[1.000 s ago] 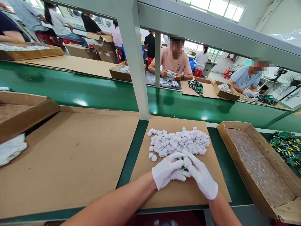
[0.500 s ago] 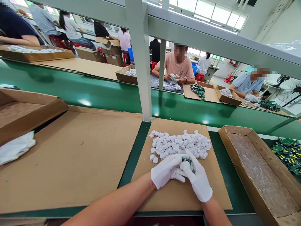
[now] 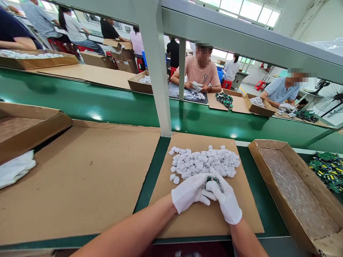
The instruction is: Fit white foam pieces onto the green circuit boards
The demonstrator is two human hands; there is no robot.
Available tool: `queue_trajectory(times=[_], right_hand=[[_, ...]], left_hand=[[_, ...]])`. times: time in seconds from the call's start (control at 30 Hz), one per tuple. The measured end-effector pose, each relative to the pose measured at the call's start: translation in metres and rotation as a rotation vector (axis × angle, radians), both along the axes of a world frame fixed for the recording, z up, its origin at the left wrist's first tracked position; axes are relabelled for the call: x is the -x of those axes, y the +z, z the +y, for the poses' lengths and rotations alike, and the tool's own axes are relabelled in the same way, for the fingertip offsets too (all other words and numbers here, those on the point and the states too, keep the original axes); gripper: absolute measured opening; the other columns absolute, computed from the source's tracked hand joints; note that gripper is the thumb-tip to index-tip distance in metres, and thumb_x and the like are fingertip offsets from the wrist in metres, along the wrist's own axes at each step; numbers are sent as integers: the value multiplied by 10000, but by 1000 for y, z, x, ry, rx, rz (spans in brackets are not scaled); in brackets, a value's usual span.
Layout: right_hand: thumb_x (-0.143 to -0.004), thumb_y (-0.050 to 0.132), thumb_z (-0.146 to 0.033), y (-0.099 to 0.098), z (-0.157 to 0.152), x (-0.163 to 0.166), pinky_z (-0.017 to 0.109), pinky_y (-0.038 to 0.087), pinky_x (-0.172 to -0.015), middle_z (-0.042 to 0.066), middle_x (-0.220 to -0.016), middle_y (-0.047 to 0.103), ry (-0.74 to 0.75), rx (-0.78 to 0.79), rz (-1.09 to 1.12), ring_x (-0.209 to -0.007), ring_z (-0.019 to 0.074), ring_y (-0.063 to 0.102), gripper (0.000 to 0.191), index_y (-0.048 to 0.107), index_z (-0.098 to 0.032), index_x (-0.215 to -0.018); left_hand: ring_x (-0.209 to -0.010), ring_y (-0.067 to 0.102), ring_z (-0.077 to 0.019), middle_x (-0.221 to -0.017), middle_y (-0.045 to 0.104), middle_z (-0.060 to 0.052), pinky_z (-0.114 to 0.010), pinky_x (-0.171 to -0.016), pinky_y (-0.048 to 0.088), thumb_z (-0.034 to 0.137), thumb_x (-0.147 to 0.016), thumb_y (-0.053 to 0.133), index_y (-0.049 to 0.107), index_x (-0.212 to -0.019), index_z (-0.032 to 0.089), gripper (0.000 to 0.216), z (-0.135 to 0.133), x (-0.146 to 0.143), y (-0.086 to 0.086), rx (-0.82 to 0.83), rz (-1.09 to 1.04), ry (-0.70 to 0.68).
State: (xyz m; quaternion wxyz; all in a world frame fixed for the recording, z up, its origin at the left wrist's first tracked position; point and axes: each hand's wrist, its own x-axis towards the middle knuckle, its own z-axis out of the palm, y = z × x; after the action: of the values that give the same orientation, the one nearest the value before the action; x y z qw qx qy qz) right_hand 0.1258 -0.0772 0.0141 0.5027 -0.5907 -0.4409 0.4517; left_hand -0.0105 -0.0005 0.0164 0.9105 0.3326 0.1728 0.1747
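Left hand in white fabric glove (image 3: 190, 192) and right hand in white fabric glove (image 3: 228, 200) both have fingers clamped on small green circuit board (image 3: 208, 180), partly hidden, held above flat brown cardboard sheet (image 3: 211, 223). Pile of small white lumpy pieces (image 3: 205, 162) lies just beyond the hands; shallow brown cardboard tray (image 3: 297, 189) at right, heap of green-and-yellow circuit boards (image 3: 325, 169) beyond it.
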Motion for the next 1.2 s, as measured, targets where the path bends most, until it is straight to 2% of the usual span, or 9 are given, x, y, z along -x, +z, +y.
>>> queue_trajectory(times=[0.13,0.33,0.47,0.6,0.83,0.93,1.0,1.1,1.2], right_hand=[[-864,536,-492,1,0,-2,406,364,-1051,49,-1218,608,13,-57,58,-1189,248,498,556,449,-243,-1354],[-894,458,-529,-4,1,-1,407,340,-1071,46,-1306,547,0,-76,20,-1239,249,456,518,495,-238,-1321],[-880,506,-496,-5,1,0,398,344,-1071,46,-1296,557,-32,-60,-70,-1228,246,469,506,497,-244,-1320],[-884,496,-497,-7,2,1,399,342,-1074,43,-1284,567,-37,-79,-136,-1229,248,469,477,529,-254,-1293],[-893,460,-521,-6,2,5,406,359,-1059,59,-1266,576,-24,-71,-65,-1208,247,486,519,487,-238,-1328],[-861,544,-487,-3,2,6,397,435,-988,67,-1217,606,-35,-26,-78,-1130,252,546,561,450,-236,-1354],[-847,577,-468,-2,2,5,388,444,-977,58,-1222,602,-36,-24,-34,-1119,248,552,551,468,-244,-1339],[-849,578,-460,0,2,0,396,397,-1028,41,-1269,571,-16,-53,52,-1179,243,508,502,511,-251,-1300],[-858,564,-469,2,1,-1,403,352,-1065,38,-1282,564,-11,-64,44,-1228,243,462,468,540,-254,-1273]], left_hand=[[-731,665,-162,-884,650,-87,-195,-544,511,437,-745,678,565,-1153,174,498,-2,-1,6,-21,28,5],[-734,672,-164,-928,659,-89,-177,-521,503,392,-723,710,594,-1075,167,434,-3,-1,10,-162,159,49],[-747,677,-179,-885,674,-98,-204,-555,526,455,-701,707,575,-1076,164,492,-4,-2,4,-94,101,28],[-620,660,-164,-775,671,-81,-191,-465,495,433,-673,727,588,-972,139,442,-6,-6,-4,-125,187,122],[-647,653,-160,-827,667,-102,-232,-530,514,479,-743,650,577,-1057,132,474,-7,-6,-7,-90,142,135],[-621,627,-137,-835,656,-97,-237,-544,516,499,-769,613,598,-1050,128,466,-7,-6,-6,-114,116,152],[-650,637,-152,-851,647,-97,-251,-565,524,524,-761,608,606,-1055,129,492,-7,-6,-5,-67,67,130],[-720,663,-179,-844,627,-69,-232,-573,518,435,-734,678,613,-1078,153,449,-6,-4,-1,15,41,92],[-729,664,-159,-828,610,-43,-190,-549,494,338,-748,692,624,-1076,171,374,-5,-2,2,41,78,69]])
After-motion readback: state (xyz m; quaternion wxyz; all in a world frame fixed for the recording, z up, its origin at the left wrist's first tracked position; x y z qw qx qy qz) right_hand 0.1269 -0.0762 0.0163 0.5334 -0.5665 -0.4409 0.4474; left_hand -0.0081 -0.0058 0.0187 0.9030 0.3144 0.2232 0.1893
